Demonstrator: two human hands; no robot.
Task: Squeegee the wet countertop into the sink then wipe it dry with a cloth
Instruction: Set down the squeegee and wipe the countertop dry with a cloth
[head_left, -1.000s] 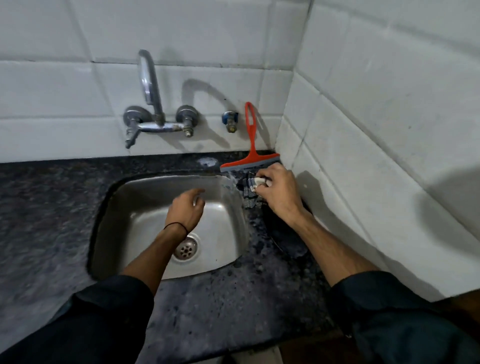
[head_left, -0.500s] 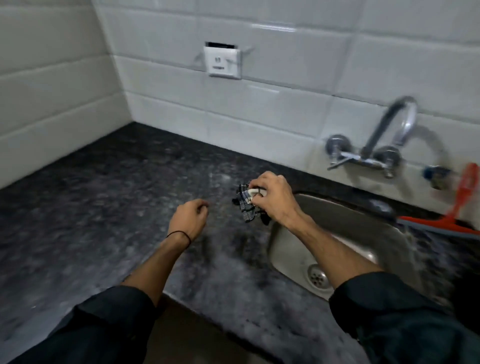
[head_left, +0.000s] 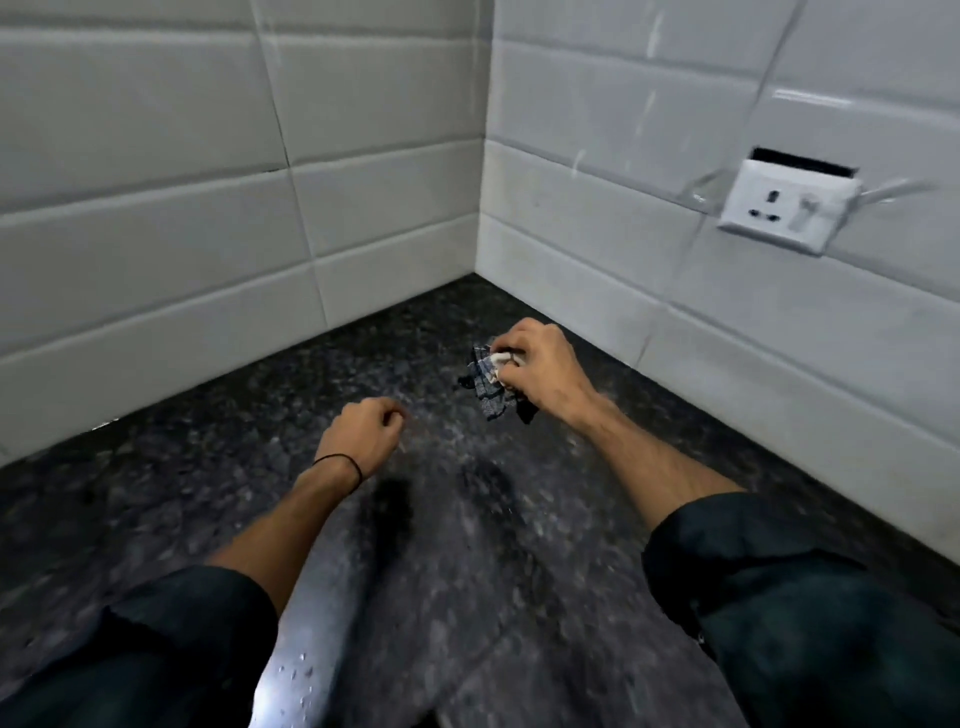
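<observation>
Cloth (head_left: 488, 382): a small checked piece, dark blue and white, bunched up; its loose end is hanging downward toward the counter (head_left: 260, 452), long axis roughly vertical.
Right hand (head_left: 540, 369): fingers are clamping the cloth's top, near the tiled corner.
Left hand (head_left: 358, 434): loosely curled, holding nothing, hovering over the counter, apart from the cloth.
Counter: dark speckled stone, glistening in places.
Wall socket (head_left: 784, 210): sitting on the right wall.

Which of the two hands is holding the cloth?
The right hand, nearer the wall socket, pinches the checked cloth. The left hand, with a black wristband, is loosely curled and holds nothing.
</observation>
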